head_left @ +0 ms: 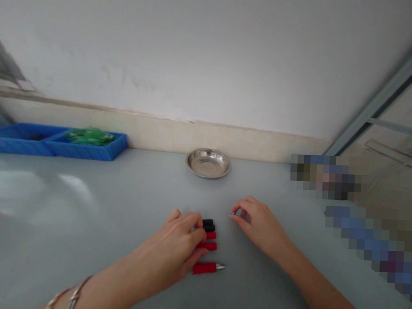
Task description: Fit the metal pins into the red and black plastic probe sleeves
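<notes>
My left hand (185,238) reaches over a row of short pen barrels, its thumb and fingers closed round a red pen barrel (211,246). Just beyond this barrel lie another red barrel (211,236) and two black barrels (208,228), their left ends hidden by my fingers. Nearer to me, apart from the hand, is a red barrel with a pointed silver tip (205,268) facing right. To the right of the row, my right hand (257,220) pinches a small silver piece (233,213) between thumb and index finger; its exact shape is too small to make out.
A shallow round metal dish (208,174) stands near the wall. At the back left is a blue two-part tray (83,152), with green plastic-looking pieces (92,137) on one side and something dark on the other. A pixelated area covers the right side.
</notes>
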`<state>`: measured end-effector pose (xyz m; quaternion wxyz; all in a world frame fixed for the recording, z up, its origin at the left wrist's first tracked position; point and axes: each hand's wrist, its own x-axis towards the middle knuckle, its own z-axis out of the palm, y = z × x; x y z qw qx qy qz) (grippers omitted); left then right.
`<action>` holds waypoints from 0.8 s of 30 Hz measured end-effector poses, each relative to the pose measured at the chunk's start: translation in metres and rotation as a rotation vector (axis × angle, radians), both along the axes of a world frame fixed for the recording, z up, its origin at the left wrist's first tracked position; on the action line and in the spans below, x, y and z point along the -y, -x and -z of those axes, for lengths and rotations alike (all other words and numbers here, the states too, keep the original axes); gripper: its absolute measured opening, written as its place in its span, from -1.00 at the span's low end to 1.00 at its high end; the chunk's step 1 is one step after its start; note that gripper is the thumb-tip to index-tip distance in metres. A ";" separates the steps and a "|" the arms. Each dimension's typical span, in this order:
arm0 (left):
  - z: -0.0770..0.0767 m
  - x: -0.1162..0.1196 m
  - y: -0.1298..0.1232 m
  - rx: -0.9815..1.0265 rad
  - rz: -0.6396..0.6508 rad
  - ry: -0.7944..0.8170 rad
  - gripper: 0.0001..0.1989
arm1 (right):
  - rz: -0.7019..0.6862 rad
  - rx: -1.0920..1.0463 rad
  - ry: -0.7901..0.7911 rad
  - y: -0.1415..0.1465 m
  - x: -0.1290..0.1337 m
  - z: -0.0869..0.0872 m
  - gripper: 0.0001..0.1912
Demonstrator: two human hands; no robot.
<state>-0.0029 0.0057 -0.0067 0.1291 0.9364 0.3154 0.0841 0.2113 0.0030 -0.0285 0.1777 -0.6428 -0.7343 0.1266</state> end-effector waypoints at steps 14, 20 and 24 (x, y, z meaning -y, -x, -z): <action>0.008 -0.004 -0.001 0.166 -0.112 -0.141 -0.80 | -0.166 -0.767 0.311 0.011 0.008 -0.014 -0.84; 0.010 -0.003 -0.001 0.216 -0.096 -0.104 -0.81 | -0.129 -0.860 0.313 0.014 0.008 -0.012 -0.82; 0.011 -0.002 -0.001 0.229 -0.102 -0.090 -0.82 | -0.143 -0.895 0.302 0.015 0.008 -0.011 -0.80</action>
